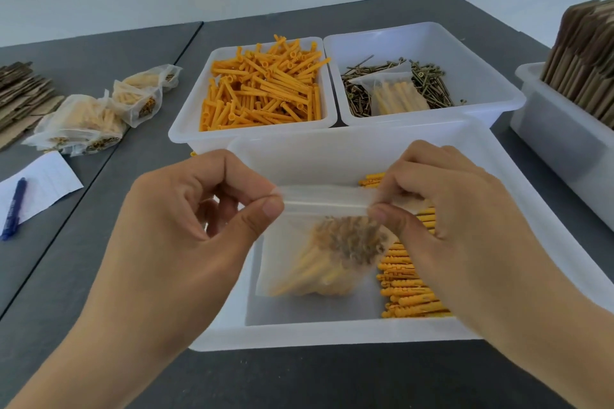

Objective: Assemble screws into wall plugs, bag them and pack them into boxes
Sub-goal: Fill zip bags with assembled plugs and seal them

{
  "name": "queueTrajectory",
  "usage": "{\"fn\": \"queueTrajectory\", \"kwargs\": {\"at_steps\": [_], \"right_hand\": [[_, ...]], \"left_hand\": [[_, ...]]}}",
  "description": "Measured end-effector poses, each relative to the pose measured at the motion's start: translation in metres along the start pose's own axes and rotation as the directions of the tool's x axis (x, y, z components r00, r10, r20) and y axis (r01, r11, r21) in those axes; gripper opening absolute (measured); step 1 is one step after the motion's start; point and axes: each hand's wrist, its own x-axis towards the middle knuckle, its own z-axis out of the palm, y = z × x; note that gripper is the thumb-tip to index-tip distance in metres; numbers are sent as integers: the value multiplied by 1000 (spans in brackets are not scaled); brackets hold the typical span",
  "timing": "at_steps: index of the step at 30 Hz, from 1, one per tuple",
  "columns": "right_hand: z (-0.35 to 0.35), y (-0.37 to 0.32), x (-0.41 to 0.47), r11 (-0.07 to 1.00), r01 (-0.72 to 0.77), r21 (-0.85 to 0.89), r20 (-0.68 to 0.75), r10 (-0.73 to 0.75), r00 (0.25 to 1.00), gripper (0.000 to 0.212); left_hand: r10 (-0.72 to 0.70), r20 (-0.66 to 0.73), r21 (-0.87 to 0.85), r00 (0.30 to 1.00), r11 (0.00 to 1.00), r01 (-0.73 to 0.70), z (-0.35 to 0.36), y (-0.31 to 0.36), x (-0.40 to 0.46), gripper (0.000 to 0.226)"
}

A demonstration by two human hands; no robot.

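Observation:
A frosted zip bag (319, 256) filled with orange wall plugs with screws in them hangs over the near white tray (332, 332). My left hand (199, 209) pinches the bag's top strip at its left end. My right hand (442, 206) pinches the same strip at its right end. Assembled plugs (408, 289) lie in a row in the tray's right part. Behind it stand a tray of loose orange plugs (265, 90) and a tray of screws (432, 83), where another filled bag (395, 96) lies on the screws.
Several filled bags (96, 113) lie on the dark table at the left, beside flat cardboard pieces (20, 90). A paper sheet (43, 186) with a blue pen (13, 209) lies near the left edge. A white bin with upright cardboard blanks (584, 53) stands at the right.

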Motion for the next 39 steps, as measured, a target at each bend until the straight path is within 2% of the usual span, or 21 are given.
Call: {"fn": "queueTrajectory", "kwargs": {"at_steps": [5,8,12,13,14,16,18,19,20,21,22,23,24,26,27,29,32,33,35,37,39], "right_hand": [[-8,11,-5,999,-44,-6,5,44,999,10],[-11,17,-8,999,-36,-33,4,36,999,20],[-25,22,-8,978,162,-129,16,-161,987,42],[-32,21,-6,977,211,-40,47,-209,977,43],[-39,19,-3,964,231,135,88,-244,966,42],[-56,12,7,824,172,540,136,-287,948,37],[-70,3,21,639,92,763,92,-248,964,40],[-75,1,28,562,53,826,63,-184,981,42],[-80,0,35,475,2,880,51,-97,994,45],[-85,2,40,383,-48,923,52,1,999,47],[-89,7,44,291,-88,953,62,98,993,46],[-94,14,46,218,-118,969,78,182,980,41],[-100,23,45,192,-132,972,83,243,966,32],[-112,41,33,268,-151,951,60,322,945,23],[-119,51,23,311,-166,936,44,366,930,30],[-134,70,-2,370,-211,905,8,482,876,38],[-154,89,-42,437,-314,843,-34,625,780,18],[-159,94,-56,459,-350,817,-48,659,751,17],[-169,101,-83,521,-419,744,-72,686,724,27],[-178,102,-103,604,-467,645,-129,690,713,36],[-185,105,-117,706,-462,537,-254,658,709,38]], "left_hand": [[6,1,-4,1000,1000,-6,-2,-3,1,22],[22,6,-1,1000,1000,-22,-3,-4,3,25],[51,33,-72,998,996,-48,-13,3,18,28],[72,49,-128,996,990,-65,-16,7,24,29],[100,70,-205,993,975,-84,-17,11,33,29],[134,140,-440,981,896,-59,-14,22,53,33],[96,313,-576,945,810,108,-2,33,71,62],[72,462,-591,884,768,247,6,37,78,87],[102,613,-591,783,717,369,16,42,82,102],[150,719,-572,679,683,455,27,46,83,102],[156,772,-541,616,671,507,39,50,84,91],[116,781,-514,614,678,525,50,52,84,73],[57,762,-494,646,696,521,62,54,86,56],[-109,659,-448,744,737,505,86,61,104,36],[-183,617,-429,766,737,522,99,62,118,36],[-305,554,-393,775,724,566,124,66,154,44],[-372,457,-340,808,766,545,163,66,206,48],[-379,437,-328,816,777,537,176,63,221,48],[-422,447,-278,789,773,570,201,52,241,46],[-500,516,-136,695,754,643,217,39,246,38],[-550,582,12,599,742,670,222,27,248,30]]}}
